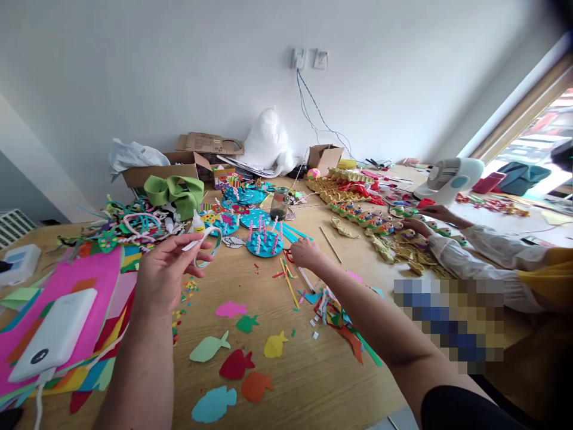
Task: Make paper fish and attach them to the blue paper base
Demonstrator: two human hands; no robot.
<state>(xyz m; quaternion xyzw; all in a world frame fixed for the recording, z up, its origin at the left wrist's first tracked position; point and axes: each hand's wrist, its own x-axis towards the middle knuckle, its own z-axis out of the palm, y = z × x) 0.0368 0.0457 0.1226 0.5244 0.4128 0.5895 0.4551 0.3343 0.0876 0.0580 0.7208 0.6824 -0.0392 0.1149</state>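
Fish (236, 364) at seven o'clock lie apart, perhaps avoiding overlap; left hand (176, 263) pinches a strip (192, 245), probably looped for control; right hand (305, 253): grip unclear.

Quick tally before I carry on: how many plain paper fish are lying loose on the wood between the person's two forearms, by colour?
Pink fish: 1
Dark green fish: 1
Light green fish: 1
Yellow fish: 1
Red fish: 1
Orange fish: 1
Light blue fish: 1
Total: 7
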